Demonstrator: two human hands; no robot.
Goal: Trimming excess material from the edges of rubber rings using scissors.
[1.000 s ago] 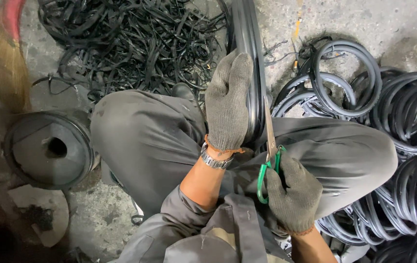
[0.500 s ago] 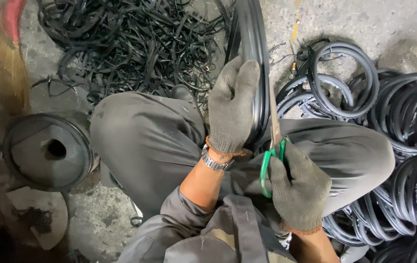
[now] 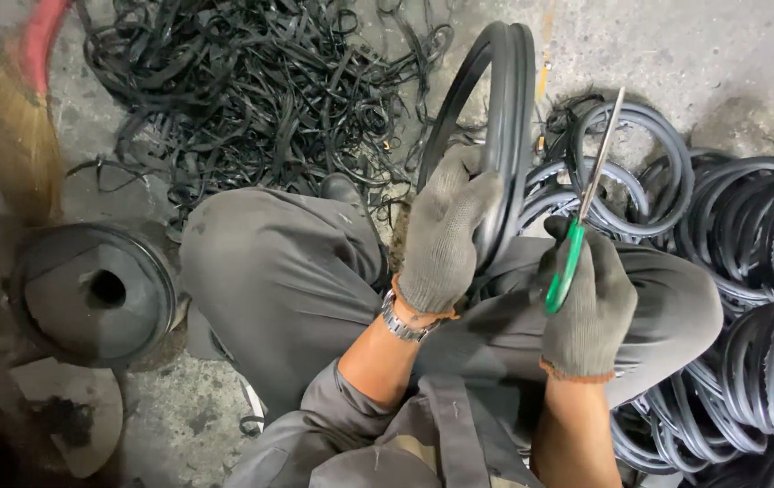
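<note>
The gloved left hand (image 3: 446, 239) wrapped its fingers around the upright black rubber ring (image 3: 500, 136) at 12 o'clock, steadying it over the knees, while the gloved right hand (image 3: 590, 303) at 3 o'clock gripped green-handled scissors (image 3: 586, 203), blades together, pointing up beside it.

What cannot be made out around the squatting worker

The left hand (image 3: 446, 239) covers the stretch of the upright black rubber ring (image 3: 506, 117) that it grips, and the ring's near part drops out of sight behind the grey trouser knees (image 3: 306, 280). The right hand (image 3: 590, 303) swallows most of the green scissor handles (image 3: 563, 271); whether the blades are parted is too fine to tell. The broom (image 3: 7, 126) at far left is blurred and cut by the frame's edge. The pile of rubber rings (image 3: 767, 298) runs off the right edge, and the tangle of black strips (image 3: 251, 81) off the far one.
</note>
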